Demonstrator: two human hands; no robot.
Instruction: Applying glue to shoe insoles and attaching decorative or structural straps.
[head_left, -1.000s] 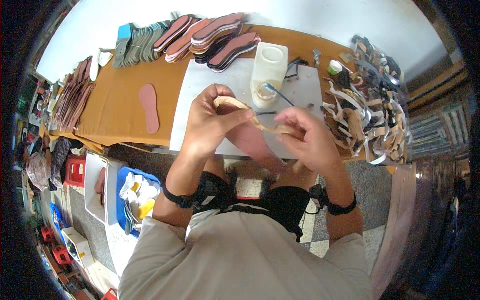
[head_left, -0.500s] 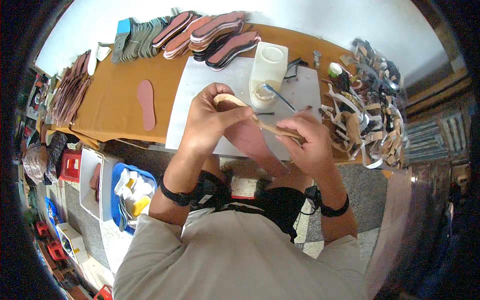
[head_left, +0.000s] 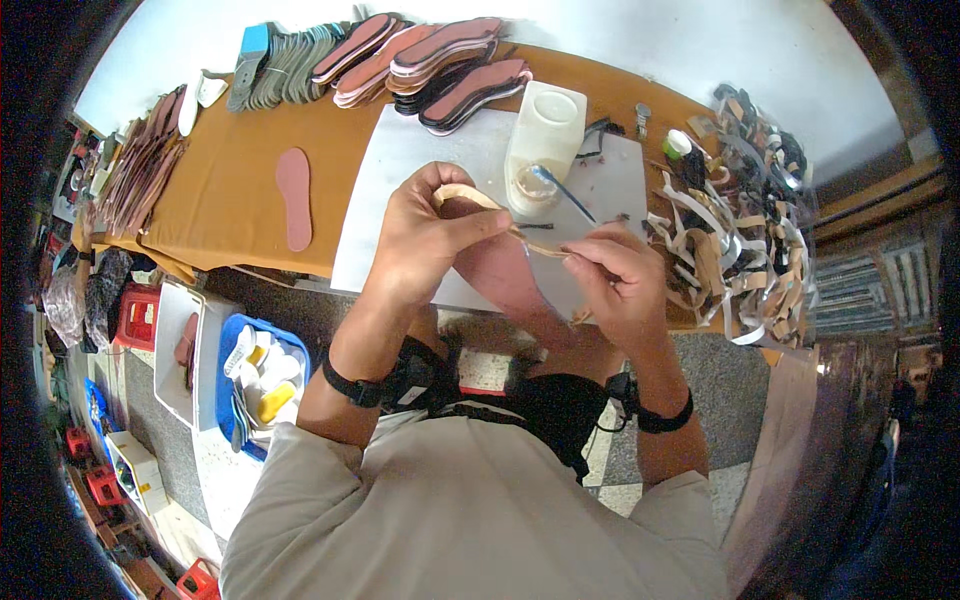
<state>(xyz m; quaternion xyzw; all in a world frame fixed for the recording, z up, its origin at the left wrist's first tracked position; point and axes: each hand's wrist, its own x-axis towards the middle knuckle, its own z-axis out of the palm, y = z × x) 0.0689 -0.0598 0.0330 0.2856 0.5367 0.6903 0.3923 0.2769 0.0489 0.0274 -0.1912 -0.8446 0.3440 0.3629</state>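
Observation:
My left hand [head_left: 418, 238] is closed on one end of a dusty-pink insole [head_left: 508, 280], its thumb pressing a cream strip [head_left: 466, 194] that curves along the insole's edge. The insole's other end slants down toward my lap. My right hand [head_left: 625, 283] pinches the strip just right of the insole, and a small tan end shows below its fingers. Beyond my hands lies a whitish plastic bottle [head_left: 545, 125] with an opening cut in its side. A blue-handled brush [head_left: 566, 193] rests in that opening.
A white board [head_left: 385, 185] lies on the brown-covered table [head_left: 230, 190]. One pink insole [head_left: 294, 200] lies at left, with stacked insoles [head_left: 445, 50] behind. Scrap strips [head_left: 745, 230] heap at right. A blue basket [head_left: 228, 400] of white pieces stands on the floor at lower left.
My right fingers have shifted along the strip and now pinch it nearer the insole, with the hand turned slightly. My left hand keeps its hold. The view has shifted a little.

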